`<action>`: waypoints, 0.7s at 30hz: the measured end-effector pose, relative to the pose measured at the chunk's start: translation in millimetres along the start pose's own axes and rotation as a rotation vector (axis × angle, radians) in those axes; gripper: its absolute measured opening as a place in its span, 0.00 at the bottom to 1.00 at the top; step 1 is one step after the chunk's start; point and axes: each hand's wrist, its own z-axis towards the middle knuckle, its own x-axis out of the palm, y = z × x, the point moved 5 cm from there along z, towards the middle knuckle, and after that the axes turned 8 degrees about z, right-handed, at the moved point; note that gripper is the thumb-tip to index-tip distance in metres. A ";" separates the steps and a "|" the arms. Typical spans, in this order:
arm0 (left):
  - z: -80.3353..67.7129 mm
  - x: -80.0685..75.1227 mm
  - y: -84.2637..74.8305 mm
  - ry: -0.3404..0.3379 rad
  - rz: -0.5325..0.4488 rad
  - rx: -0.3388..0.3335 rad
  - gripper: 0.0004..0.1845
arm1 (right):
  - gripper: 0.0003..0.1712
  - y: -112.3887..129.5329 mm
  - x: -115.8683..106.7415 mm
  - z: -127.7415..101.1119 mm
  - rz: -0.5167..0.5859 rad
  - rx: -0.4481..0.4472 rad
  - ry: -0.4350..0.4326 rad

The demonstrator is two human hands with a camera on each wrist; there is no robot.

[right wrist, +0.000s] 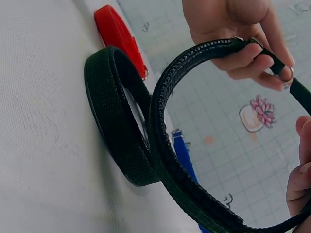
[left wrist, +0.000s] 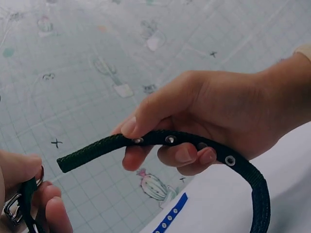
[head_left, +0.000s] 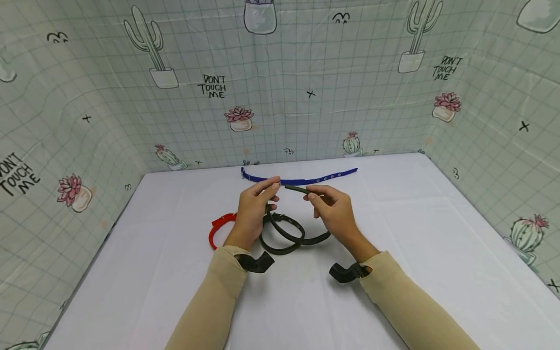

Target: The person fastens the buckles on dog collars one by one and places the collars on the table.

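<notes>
L hand (head_left: pixel 253 209) pinches the buckle end of the dk green collar (right wrist: pixel 163 109) btwn thumb & fingers, w/ buckle (left wrist: pixel 11 209) & small ring (left wrist: pixel 42 174) by the fingertips; R hand (head_left: pixel 337 211) grips the same collar near its free tip (left wrist: pixel 66 162), thumb on top, fingers underneath; the collar is up off the table (head_left: pixel 131 291), its loop hanging btwn the hands & overlapping a 2nd dk collar (head_left: pixel 282 252) in view; can't tell if those two touch.

Step in hand is prob. feeding the tip thru the hardware; tip points at the L fingertips but is apart from them, so not threaded there yet; to do it well, set the L pinch just behind the ring so its opening is clear & faces the tip; pinch closer to the tip w/ R, b/c a soft strap likely bends under a push; hold it flat, no twist, eyelets (left wrist: pixel 171 140) in line w/ the buckle; once thru, pull from the far side vs. pushing; mind the loop doesn't snag the 2nd collar; red collar (head_left: pixel 212 236) near the L wrist & blue strap (head_left: pixel 302 182) beyond the hands can be left alone.
</notes>
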 end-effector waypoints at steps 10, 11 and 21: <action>-1.4 6.0 -4.6 0.048 0.034 0.074 0.16 | 0.13 5.7 2.5 -0.8 0.011 -0.016 0.011; -1.8 6.8 -5.4 0.054 0.041 0.081 0.16 | 0.13 6.4 2.6 -0.6 0.020 -0.021 0.012; -2.8 10.0 -7.3 0.099 0.066 0.110 0.17 | 0.12 12.6 5.1 -0.1 0.058 -0.038 0.023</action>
